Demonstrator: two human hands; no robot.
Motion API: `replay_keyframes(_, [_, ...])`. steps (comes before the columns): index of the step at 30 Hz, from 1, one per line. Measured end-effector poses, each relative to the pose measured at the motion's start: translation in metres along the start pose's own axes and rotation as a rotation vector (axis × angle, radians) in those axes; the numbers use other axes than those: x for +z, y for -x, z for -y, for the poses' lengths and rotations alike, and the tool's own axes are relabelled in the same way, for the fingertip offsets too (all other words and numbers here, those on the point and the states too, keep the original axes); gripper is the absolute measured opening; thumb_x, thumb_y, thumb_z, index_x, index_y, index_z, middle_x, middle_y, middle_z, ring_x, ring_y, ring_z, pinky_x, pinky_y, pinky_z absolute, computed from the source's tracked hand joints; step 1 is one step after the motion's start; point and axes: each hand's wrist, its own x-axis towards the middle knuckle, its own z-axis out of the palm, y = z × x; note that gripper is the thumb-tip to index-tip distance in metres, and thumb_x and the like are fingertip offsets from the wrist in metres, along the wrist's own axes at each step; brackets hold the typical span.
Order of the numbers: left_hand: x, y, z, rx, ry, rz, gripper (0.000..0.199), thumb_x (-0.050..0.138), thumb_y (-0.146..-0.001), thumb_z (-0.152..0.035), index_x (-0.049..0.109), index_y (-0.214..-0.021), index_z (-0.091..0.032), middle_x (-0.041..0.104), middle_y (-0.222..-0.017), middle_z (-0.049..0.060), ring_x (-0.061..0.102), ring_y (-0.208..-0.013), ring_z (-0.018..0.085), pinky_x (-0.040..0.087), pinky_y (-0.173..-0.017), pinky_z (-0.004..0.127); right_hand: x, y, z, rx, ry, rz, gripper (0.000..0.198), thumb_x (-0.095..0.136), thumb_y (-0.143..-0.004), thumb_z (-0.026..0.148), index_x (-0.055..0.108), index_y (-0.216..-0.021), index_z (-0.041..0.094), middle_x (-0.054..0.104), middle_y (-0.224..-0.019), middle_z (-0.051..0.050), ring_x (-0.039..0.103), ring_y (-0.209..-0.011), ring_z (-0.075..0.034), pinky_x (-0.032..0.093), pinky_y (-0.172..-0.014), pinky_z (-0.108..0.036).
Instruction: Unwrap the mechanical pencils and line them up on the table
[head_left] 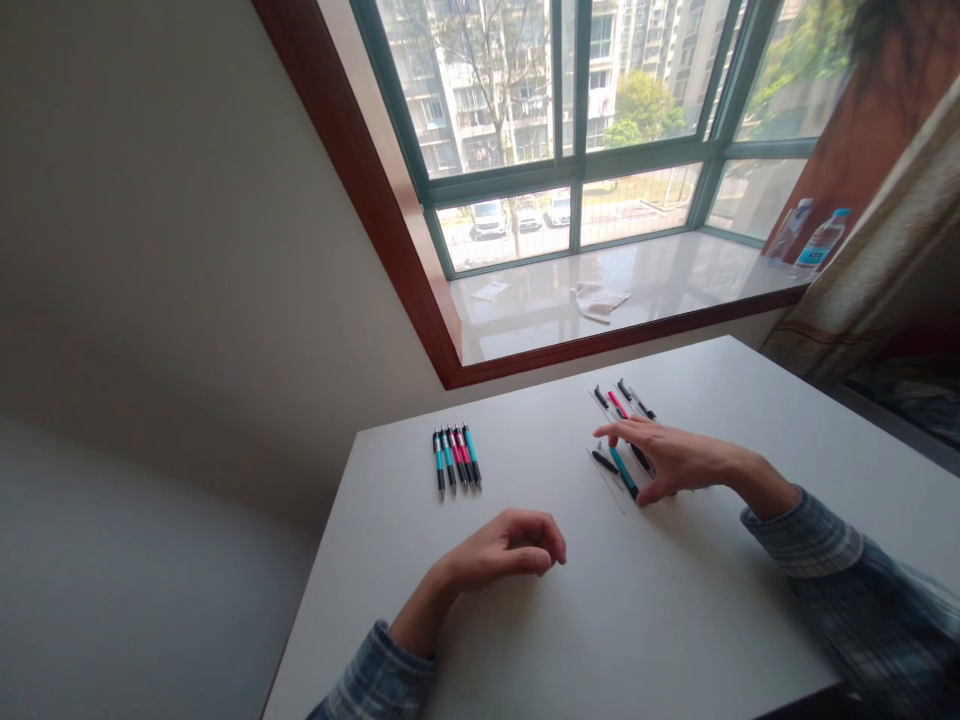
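Several slim, tubular pen parts [624,474] beside right hand [679,458]

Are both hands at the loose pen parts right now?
No, only the right hand is at the loose pen parts; the left hand is apart from them, over another area of the white table.

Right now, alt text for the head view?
The right hand is spread over loose pen parts on a white table. The left hand, loosely curled, rests nearer the camera, touching neither the parts nor the pens lined up leftward.
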Motion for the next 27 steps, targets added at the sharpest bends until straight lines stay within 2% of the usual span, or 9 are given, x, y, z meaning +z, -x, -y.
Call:
replay_keyframes(3, [0.0,-0.001,0.002,-0.005,0.003,-0.024,0.032,0.075,-0.085,-0.047,0.073,-0.092,-0.016,0.064,-0.082,0.003,0.053,-0.075,0.016,0.04,-0.07,0.027,-0.005,0.0,0.004,-0.004,0.047,-0.061,0.089,0.088,-0.069,0.039,0.048,-0.148,0.031,0.059,-0.14,-0.01,0.045,-0.142,-0.038,0.04,-0.117,-0.053])
replay_keyframes(6, [0.003,-0.005,0.005,0.002,0.019,-0.132,0.031,0.075,-0.086,-0.045,0.071,-0.093,-0.016,0.063,-0.085,0.003,0.052,-0.075,0.014,0.04,-0.07,0.026,-0.004,-0.004,0.019,-0.03,0.087,-0.214,0.076,0.085,-0.073,0.037,0.052,-0.141,0.029,0.056,-0.141,-0.013,0.045,-0.141,-0.04,0.045,-0.112,-0.055])
replay_keyframes(10, [0.007,-0.012,0.008,0.05,0.102,-0.354,0.033,0.073,-0.089,-0.044,0.066,-0.106,-0.016,0.057,-0.08,-0.001,0.051,-0.069,0.011,0.042,-0.072,0.025,0.013,-0.014,0.05,-0.228,0.057,-0.375,0.074,0.082,-0.077,0.032,0.047,-0.142,0.025,0.055,-0.139,-0.015,0.055,-0.131,-0.034,0.05,-0.108,-0.05])
replay_keyframes(13, [0.01,-0.017,0.004,0.046,0.105,-0.455,0.041,0.074,-0.088,-0.045,0.063,-0.118,-0.019,0.063,-0.101,0.004,0.057,-0.074,0.012,0.047,-0.076,0.027,0.032,-0.02,0.072,-0.344,0.026,-0.389,0.076,0.083,-0.078,0.031,0.047,-0.144,0.024,0.056,-0.137,-0.016,0.057,-0.125,-0.032,0.054,-0.102,-0.047])
replay_keyframes(15, [0.011,-0.02,0.0,0.05,0.101,-0.473,0.047,0.077,-0.085,-0.047,0.063,-0.12,-0.019,0.064,-0.11,0.007,0.059,-0.079,0.014,0.048,-0.077,0.028,0.042,-0.022,0.083,-0.394,0.007,-0.38,0.078,0.084,-0.078,0.03,0.045,-0.146,0.025,0.057,-0.134,-0.015,0.059,-0.121,-0.031,0.057,-0.096,-0.046])
replay_keyframes(16, [0.012,-0.021,-0.001,0.057,0.098,-0.469,0.048,0.078,-0.084,-0.048,0.063,-0.118,-0.018,0.065,-0.107,0.007,0.059,-0.079,0.014,0.048,-0.075,0.028,0.045,-0.023,0.086,-0.409,0.005,-0.37,0.08,0.083,-0.078,0.029,0.044,-0.148,0.026,0.058,-0.133,-0.015,0.059,-0.119,-0.031,0.058,-0.094,-0.046])
replay_keyframes(20, [0.011,-0.023,-0.001,0.081,0.074,-0.449,0.044,0.079,-0.083,-0.049,0.067,-0.104,-0.014,0.062,-0.08,0.002,0.052,-0.068,0.012,0.042,-0.066,0.025,0.051,-0.025,0.091,-0.411,0.027,-0.356,0.08,0.082,-0.08,0.026,0.043,-0.15,0.029,0.057,-0.133,-0.013,0.059,-0.116,-0.03,0.059,-0.09,-0.045])
replay_keyframes(23, [0.011,-0.022,0.001,0.085,0.071,-0.439,0.045,0.081,-0.081,-0.048,0.068,-0.106,-0.013,0.065,-0.084,0.003,0.055,-0.073,0.014,0.042,-0.068,0.025,0.052,-0.026,0.089,-0.402,0.038,-0.358,0.079,0.081,-0.081,0.027,0.043,-0.15,0.031,0.057,-0.133,-0.013,0.059,-0.116,-0.031,0.059,-0.089,-0.044])
replay_keyframes(27, [0.009,-0.021,0.003,0.087,0.058,-0.454,0.044,0.082,-0.08,-0.046,0.069,-0.105,-0.013,0.064,-0.086,0.004,0.056,-0.075,0.015,0.043,-0.069,0.026,0.053,-0.027,0.09,-0.411,0.044,-0.335,0.08,0.08,-0.082,0.027,0.042,-0.152,0.033,0.057,-0.136,-0.013,0.058,-0.117,-0.031,0.057,-0.095,-0.048])
